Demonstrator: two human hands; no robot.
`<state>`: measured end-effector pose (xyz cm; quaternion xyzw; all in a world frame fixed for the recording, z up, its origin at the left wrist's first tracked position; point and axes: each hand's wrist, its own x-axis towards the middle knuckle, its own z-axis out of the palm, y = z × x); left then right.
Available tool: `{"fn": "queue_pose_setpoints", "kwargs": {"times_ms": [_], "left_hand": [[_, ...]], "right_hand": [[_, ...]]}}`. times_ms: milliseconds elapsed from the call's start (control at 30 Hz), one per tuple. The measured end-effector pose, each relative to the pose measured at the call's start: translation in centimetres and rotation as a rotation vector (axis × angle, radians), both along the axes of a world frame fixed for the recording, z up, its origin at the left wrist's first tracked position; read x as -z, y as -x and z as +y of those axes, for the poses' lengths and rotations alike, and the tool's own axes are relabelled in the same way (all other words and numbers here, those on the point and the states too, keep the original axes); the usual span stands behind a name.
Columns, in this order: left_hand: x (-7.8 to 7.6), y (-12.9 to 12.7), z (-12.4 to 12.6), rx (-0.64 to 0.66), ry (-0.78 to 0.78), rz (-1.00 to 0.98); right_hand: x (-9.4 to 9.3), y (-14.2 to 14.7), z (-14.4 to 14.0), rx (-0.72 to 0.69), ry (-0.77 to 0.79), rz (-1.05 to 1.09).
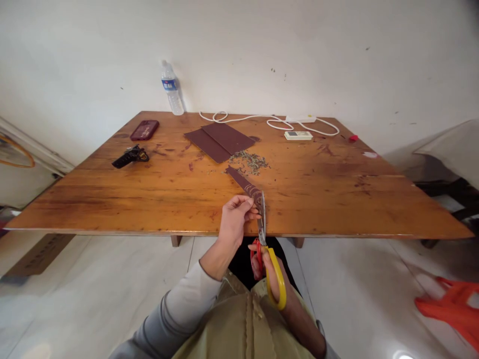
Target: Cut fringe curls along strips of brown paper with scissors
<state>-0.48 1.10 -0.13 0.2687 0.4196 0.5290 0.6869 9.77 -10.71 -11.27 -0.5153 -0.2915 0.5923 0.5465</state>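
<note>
My left hand (235,219) pinches the near end of a long dark maroon strip (243,183) that slants away over the wooden table (157,199). My right hand (275,279) grips scissors (266,249) with a red and a yellow handle loop. Their blades point up and meet the strip right beside my left fingers. A small heap of cut scraps (250,161) lies just beyond the strip's far end. Two flat maroon sheets (220,140) lie overlapped farther back.
On the table: a maroon phone (144,129) and a black tool (130,156) at left, a water bottle (171,88) by the wall, a white cable (262,119) with a power strip, a white remote (298,135). An orange object (451,306) lies on the floor at right.
</note>
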Motion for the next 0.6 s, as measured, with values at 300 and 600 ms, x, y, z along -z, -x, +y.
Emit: {"fn": "queue_pose_setpoints", "kwargs": {"times_ms": [300,600], "left_hand": [[0.0,0.0,0.1,0.001,-0.012,0.021],[0.4,0.0,0.6,0.006,-0.013,0.039]], "right_hand": [[-2.0,0.9,0.5,0.035,0.076,-0.010],[-2.1,1.2,0.3,0.026,0.142,0.041]]}}
